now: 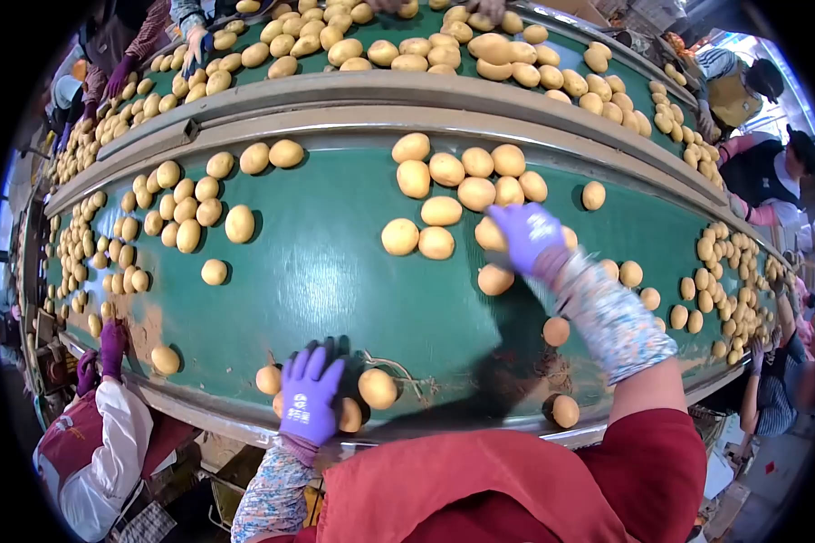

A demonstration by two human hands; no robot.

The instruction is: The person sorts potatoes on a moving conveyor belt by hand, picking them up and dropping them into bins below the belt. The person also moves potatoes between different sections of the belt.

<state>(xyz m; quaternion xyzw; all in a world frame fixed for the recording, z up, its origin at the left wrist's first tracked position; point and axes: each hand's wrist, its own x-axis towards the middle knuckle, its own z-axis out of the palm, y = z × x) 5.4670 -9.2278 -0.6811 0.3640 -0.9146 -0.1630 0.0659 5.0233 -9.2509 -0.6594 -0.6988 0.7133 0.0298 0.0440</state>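
My left hand (pixel 311 395), in a purple glove, rests with spread fingers near the belt's front edge, between a potato (pixel 268 380) and a larger one (pixel 378 388). Another potato (pixel 349 415) lies beside its wrist. Out over the green belt (pixel 335 271), my right hand (pixel 525 233), also gloved in purple, reaches to a potato (pixel 490 234) at its fingertips. Its fingers are partly blurred, and whether they grip that potato is unclear. A cluster of potatoes (pixel 475 194) lies just beyond it, and one more potato (pixel 494 280) sits below the hand.
A metal divider (pixel 380 119) separates this belt from a second belt of potatoes (pixel 407 62). A co-worker (pixel 109 434) stands at the lower left, others at the far left and right. More potatoes (pixel 186 210) lie to the left, with dry stems (pixel 398 369) near the front edge.
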